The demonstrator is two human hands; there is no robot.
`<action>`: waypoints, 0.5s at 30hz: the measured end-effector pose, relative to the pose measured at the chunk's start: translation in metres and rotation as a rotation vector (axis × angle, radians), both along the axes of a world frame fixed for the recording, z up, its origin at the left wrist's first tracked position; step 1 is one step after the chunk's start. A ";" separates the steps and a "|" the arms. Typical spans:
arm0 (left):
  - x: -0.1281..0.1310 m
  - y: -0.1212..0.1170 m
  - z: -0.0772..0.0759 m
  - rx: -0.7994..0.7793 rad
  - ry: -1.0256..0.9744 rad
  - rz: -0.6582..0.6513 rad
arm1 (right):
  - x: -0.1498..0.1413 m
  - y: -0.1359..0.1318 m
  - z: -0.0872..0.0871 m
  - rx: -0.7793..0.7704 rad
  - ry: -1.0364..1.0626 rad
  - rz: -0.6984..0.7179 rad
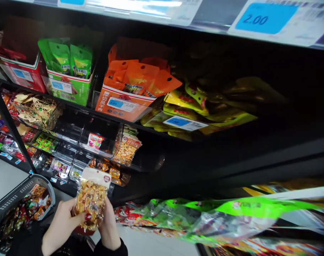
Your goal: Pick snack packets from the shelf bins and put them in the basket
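Both my hands hold one clear snack bag [91, 199] of small golden pieces with a white header card, low in the view in front of the shelves. My left hand [61, 225] grips its left side, thumb on the front. My right hand [109, 227] wraps round its right edge. The bag stands roughly upright, a little above a red item partly hidden beneath it.
A grey shopping basket [7, 204] with snack packs sits at lower left on the floor. Dark shelves hold a green box [68, 87], an orange box [124, 103], yellow packs [194, 106] and clear bins [98, 142]. Blurred green packs [204, 217] jut out at lower right.
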State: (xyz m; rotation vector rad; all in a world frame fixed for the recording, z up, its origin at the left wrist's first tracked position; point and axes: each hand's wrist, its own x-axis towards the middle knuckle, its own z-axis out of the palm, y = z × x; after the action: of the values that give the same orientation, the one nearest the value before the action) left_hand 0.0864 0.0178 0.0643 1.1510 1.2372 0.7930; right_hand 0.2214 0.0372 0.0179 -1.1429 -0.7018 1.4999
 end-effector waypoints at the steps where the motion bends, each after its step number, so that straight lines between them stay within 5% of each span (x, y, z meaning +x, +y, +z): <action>1: -0.002 -0.001 -0.001 0.017 0.033 0.007 | 0.000 0.002 0.003 -0.044 0.060 0.022; 7: -0.010 0.001 -0.010 0.052 0.046 0.078 | -0.001 -0.008 0.006 -0.139 0.269 -0.002; 11: -0.010 0.001 -0.015 0.081 0.042 0.264 | -0.010 -0.018 0.016 0.114 -0.144 -0.005; 15: -0.017 -0.002 -0.032 -0.019 -0.272 0.148 | -0.024 -0.023 0.046 0.369 -0.547 0.208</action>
State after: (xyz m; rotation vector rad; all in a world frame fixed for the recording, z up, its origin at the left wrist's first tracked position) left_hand 0.0690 0.0156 0.0327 0.9094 1.1074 1.0112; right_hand 0.1973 0.0141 0.0635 -1.2216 -1.4441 1.1519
